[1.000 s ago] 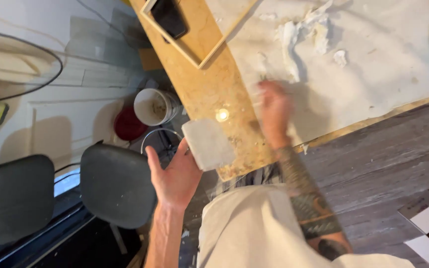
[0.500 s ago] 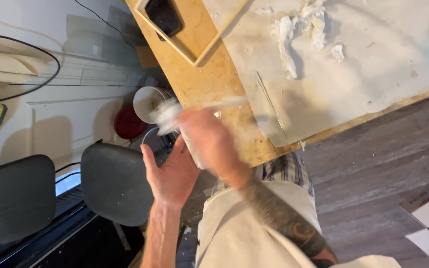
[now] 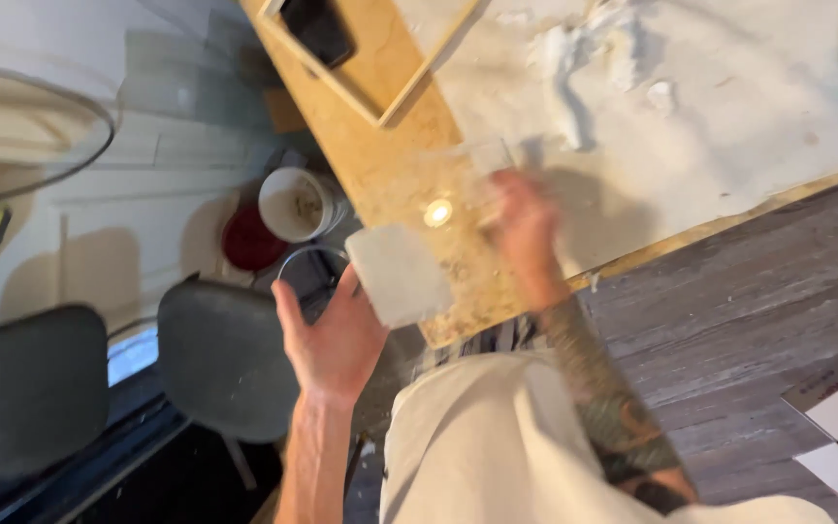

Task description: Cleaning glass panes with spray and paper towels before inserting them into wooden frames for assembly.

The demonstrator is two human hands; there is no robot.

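Note:
My left hand (image 3: 332, 340) is raised palm up beyond the table's near edge and holds a pale grey square slab (image 3: 395, 277) by its lower side. My right hand (image 3: 524, 225) is blurred with motion over the wooden tabletop (image 3: 380, 160), just right of the slab and not touching it. A faint clear sheet-like shape (image 3: 458, 170) shows at its fingertips; whether the hand grips it is unclear. A bright light spot (image 3: 436, 212) gleams on the wood between both hands.
White plaster lumps (image 3: 584, 49) lie on a pale dusty sheet (image 3: 729, 136). A dark phone (image 3: 317, 29) rests inside a wooden frame (image 3: 395, 107). On the floor stand a white bucket (image 3: 295, 204) and a red tub (image 3: 244, 243). Two grey chairs (image 3: 220, 359) stand left.
My right hand came from the table to the slab in my left hand, then swung back out over the tabletop. The left hand kept the slab and shifted little.

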